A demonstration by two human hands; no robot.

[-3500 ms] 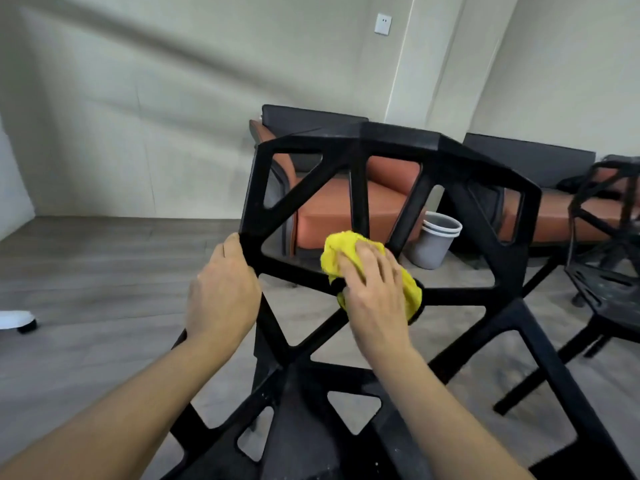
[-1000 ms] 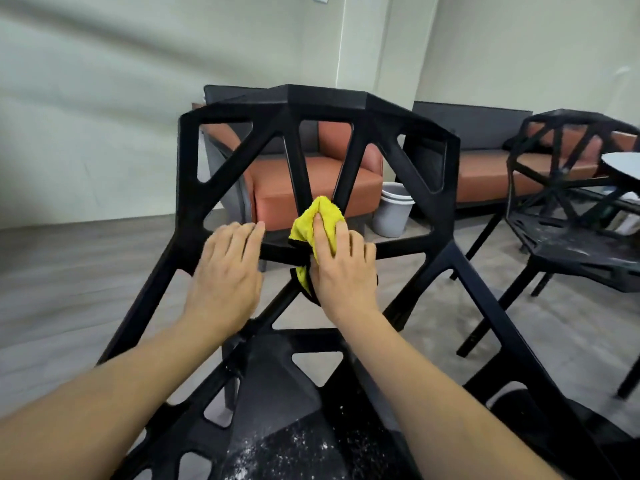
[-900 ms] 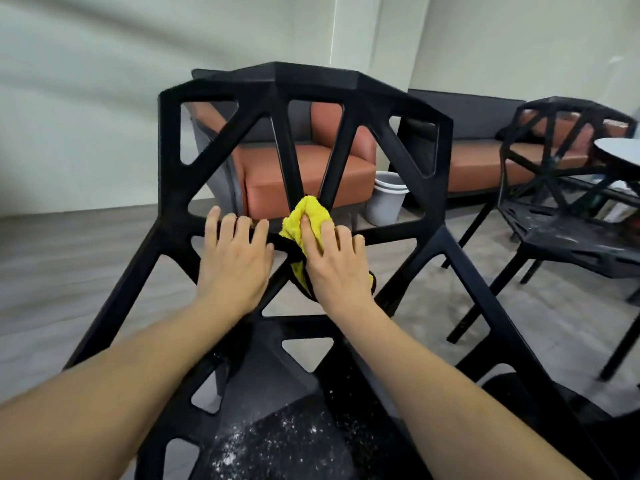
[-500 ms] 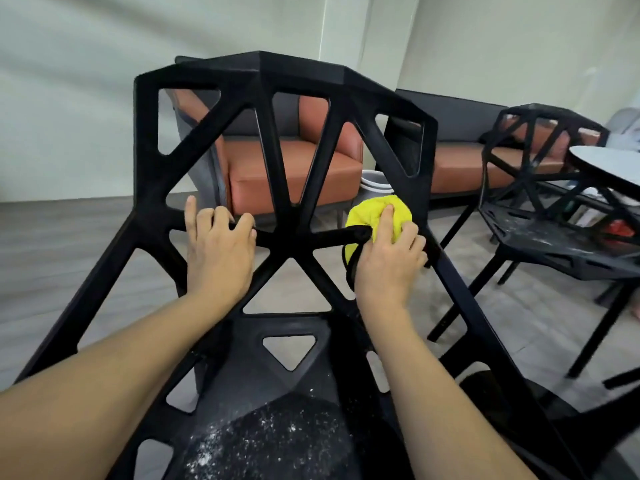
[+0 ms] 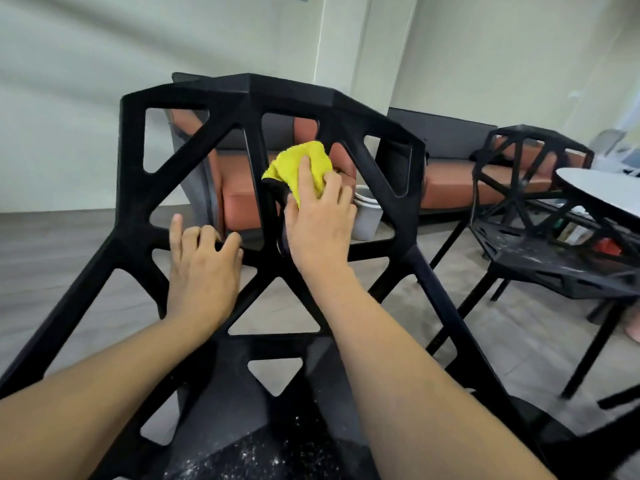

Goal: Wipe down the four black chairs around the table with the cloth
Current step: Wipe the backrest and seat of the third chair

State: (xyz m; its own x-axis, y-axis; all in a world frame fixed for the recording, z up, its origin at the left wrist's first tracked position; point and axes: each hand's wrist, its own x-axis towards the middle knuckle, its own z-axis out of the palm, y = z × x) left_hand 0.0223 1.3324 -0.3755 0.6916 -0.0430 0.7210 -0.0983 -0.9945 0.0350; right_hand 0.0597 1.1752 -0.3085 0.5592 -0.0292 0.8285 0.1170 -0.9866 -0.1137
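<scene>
Chair (image 5: 138, 202) strut: right hand (image 5: 317, 226) presses cloth (image 5: 299, 164).

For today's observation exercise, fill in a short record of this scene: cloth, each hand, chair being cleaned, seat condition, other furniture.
cloth: yellow cloth, bunched on a backrest strut
right hand: right hand presses the cloth to the strut
left hand: left hand grips the horizontal bar
chair: near black chair, lattice back
seat: white specks
other: second black chair, white table, orange sofa, bin

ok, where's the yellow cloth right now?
Head view, centre: the yellow cloth is under the right hand, pressed on an upright strut of the near black chair backrest.
</scene>
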